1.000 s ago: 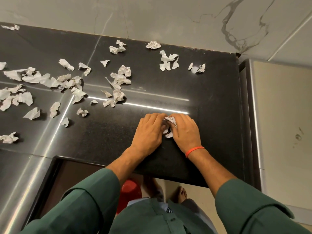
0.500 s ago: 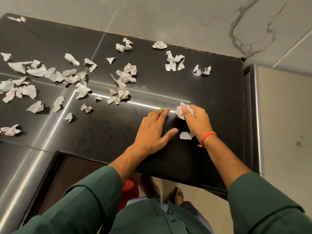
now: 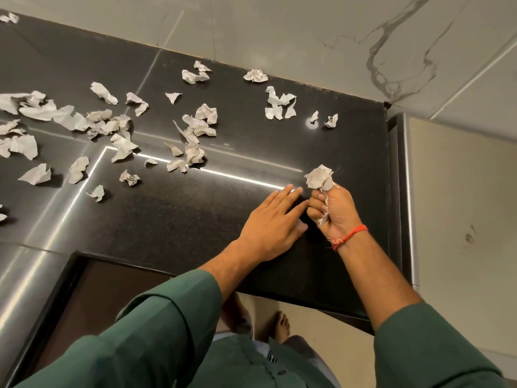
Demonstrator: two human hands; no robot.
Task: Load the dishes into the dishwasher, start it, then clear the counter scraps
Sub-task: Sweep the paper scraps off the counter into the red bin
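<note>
1. Crumpled paper scraps (image 3: 319, 177): bunched in the right hand (image 3: 337, 212), protruding above and below the curled fingers (image 3: 314, 204).
2. Left hand (image 3: 270, 228): flat on the black table (image 3: 349, 152), fingers spread, empty.
3. Loose scraps (image 3: 195, 127): scattered across the table, left and beyond.

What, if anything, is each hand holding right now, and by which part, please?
The right hand grips a wad of paper scraps by its lower part, the crumpled top sticking out above the fist. The left hand lies flat, holding nothing.
</note>
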